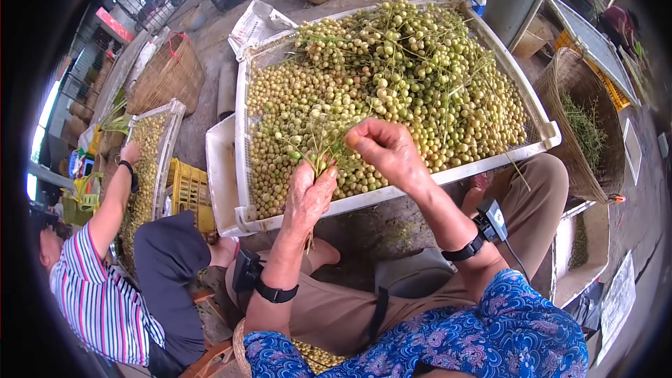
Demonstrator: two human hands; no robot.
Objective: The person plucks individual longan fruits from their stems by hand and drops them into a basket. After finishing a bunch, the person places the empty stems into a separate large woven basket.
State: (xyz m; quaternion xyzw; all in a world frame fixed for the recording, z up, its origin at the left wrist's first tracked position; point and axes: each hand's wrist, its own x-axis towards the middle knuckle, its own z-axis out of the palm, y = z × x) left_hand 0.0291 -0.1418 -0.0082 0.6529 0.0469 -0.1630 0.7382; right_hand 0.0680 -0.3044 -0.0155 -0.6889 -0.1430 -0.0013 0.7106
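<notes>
Clearly, the left hand point(309, 196) holds thin stems point(320, 162), its grip closed.

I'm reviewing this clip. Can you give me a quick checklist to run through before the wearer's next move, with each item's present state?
1. Left hand has hold of the stems: ok, they are gripped in its fingers.
2. Right hand has nothing in its fingertips: cannot tell; the fingers are curled in beside the stems.
3. Large white tray lies beneath the stems: ok, they are over its near part.
4. All berries are loose: not ok; many in the back heap are on stems.
5. Co-worker's hand is clear of this tray: ok, it is at another tray to the left.
</notes>
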